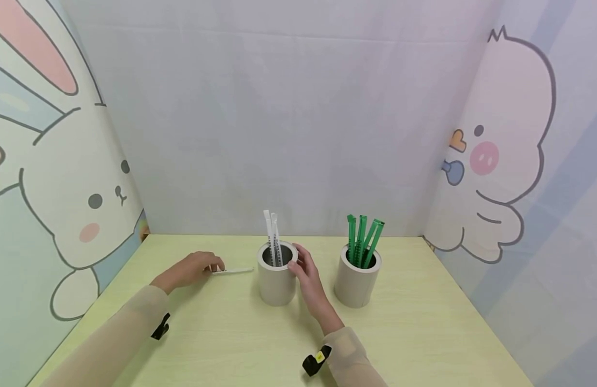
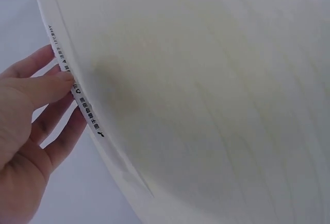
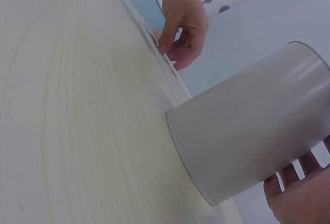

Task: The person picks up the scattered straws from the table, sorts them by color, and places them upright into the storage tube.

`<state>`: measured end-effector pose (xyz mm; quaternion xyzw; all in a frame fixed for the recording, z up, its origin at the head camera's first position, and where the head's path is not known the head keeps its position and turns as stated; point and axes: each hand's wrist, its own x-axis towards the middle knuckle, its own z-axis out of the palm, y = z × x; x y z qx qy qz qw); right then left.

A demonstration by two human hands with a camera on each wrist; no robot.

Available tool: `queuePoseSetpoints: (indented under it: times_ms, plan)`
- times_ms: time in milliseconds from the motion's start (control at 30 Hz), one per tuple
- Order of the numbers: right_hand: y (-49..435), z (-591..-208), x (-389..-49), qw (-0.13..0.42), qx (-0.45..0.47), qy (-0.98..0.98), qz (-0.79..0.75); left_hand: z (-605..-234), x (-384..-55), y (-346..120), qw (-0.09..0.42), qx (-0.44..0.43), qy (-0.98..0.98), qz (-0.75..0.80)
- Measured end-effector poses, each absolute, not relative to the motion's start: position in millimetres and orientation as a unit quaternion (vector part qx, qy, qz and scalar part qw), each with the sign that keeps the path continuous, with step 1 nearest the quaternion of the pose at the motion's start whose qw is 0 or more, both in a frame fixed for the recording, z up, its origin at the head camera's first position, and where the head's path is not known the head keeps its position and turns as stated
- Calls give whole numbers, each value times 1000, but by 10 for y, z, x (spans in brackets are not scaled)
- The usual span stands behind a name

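Note:
My left hand (image 1: 195, 268) pinches a white paper-wrapped straw (image 1: 237, 270) between thumb and fingers, low over the left part of the table. Black print runs along its wrapper, as the left wrist view shows of this straw (image 2: 85, 103). To its right stands an upright light grey cup (image 1: 277, 289) holding a few similar white wrapped straws (image 1: 274, 236). My right hand (image 1: 311, 285) grips this cup from its right side, thumb by the near rim and fingers behind. In the right wrist view the cup (image 3: 252, 126) hides part of the fingers.
A second grey cup (image 1: 355, 287), holding several green wrapped straws (image 1: 360, 236), stands to the right of my right hand. Both cups are on a pale wooden table (image 1: 424, 322). Cloth walls with a rabbit (image 1: 80, 183) and a chick drawing (image 1: 501, 145) enclose it.

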<state>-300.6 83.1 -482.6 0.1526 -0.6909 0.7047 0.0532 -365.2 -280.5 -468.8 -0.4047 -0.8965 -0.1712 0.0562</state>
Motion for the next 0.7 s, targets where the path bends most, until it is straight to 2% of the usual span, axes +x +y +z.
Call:
queuePoseSetpoints:
  times_ms: [233, 700]
  plan:
    - [825, -4844, -3019, 53, 148, -693, 703, -4636, -3696, -2725, 132, -417, -883, -169]
    - [823, -4850, -3022, 57, 152, -694, 702, -4435, -3720, -2507, 130, -292, -894, -313]
